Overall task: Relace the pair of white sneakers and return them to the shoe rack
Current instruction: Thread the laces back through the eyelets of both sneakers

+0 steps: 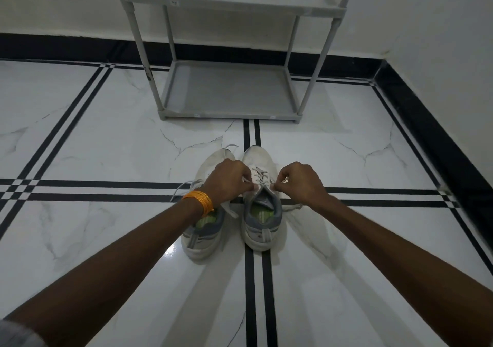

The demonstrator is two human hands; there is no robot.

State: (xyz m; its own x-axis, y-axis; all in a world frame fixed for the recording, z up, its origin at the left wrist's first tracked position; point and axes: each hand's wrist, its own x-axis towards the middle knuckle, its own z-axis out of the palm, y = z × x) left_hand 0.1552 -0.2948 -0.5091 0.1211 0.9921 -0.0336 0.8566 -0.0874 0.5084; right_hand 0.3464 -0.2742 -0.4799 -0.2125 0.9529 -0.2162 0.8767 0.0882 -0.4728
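My left grip [229,180] is pinched tight on one end of the lace [260,176], and my right grip [298,183] is pinched on the other end, both at the top eyelets of the right sneaker [262,213]. Between the two grips the tongue opening gapes, the crossings just beyond them threaded. Under my left wrist, with its orange band [200,201], sits the left sneaker [204,229], touching the other, its laces trailing loose over the floor [106,146]. Both stand toes away from me. Well beyond the grips stands the grey shoe rack [229,93], nothing between.
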